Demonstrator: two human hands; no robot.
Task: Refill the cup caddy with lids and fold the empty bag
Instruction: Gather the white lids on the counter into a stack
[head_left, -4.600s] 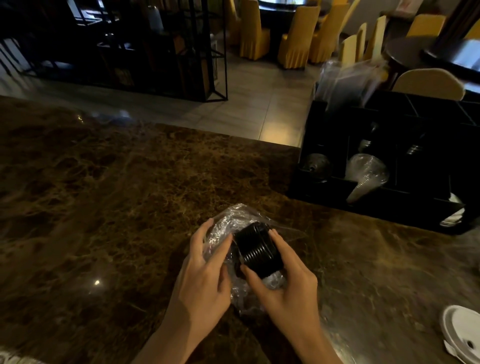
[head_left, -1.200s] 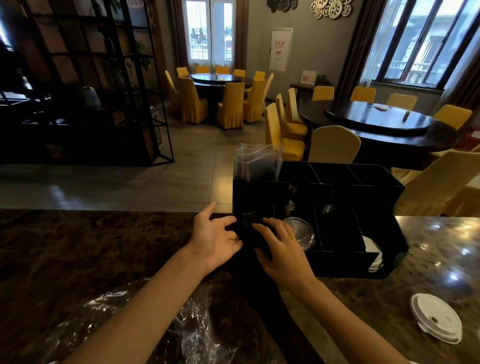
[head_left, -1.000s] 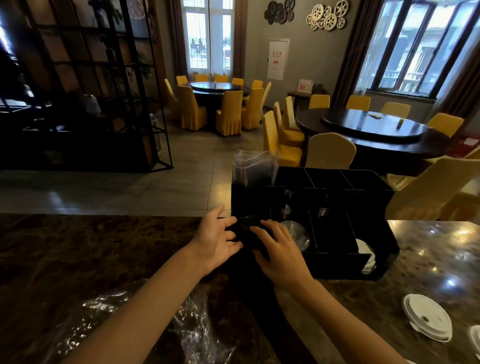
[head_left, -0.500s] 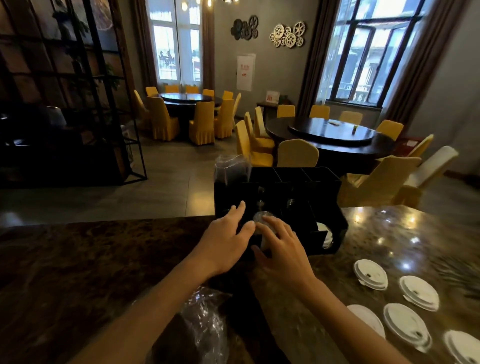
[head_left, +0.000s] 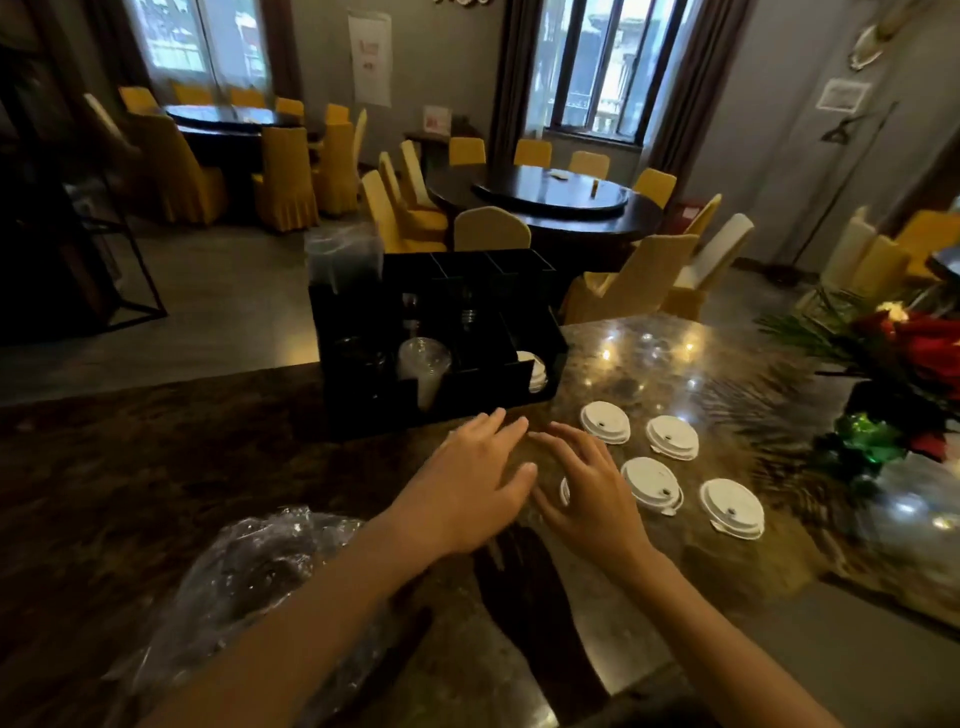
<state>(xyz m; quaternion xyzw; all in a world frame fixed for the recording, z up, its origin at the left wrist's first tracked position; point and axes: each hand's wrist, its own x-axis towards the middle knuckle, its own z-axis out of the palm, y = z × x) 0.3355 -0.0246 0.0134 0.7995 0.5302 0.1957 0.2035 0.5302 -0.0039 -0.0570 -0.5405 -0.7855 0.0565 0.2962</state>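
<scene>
a: how were the hands?
b: left hand (head_left: 467, 488) and right hand (head_left: 587, 493) hovered flat, fingers spread, holding nothing.
a: the lids (head_left: 652, 480)?
b: 4 on the bench (head_left: 156, 467), right of the caddy (head_left: 436, 338); the bag (head_left: 249, 566) lay near-left.

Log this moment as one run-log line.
left hand open | right hand open | loose white plastic lids on marble counter | clear plastic bag unfolded

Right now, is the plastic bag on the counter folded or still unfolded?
Unfolded. The clear plastic bag lies crumpled and loosely spread on the marble counter, under the left forearm; neither hand touches it.
</scene>
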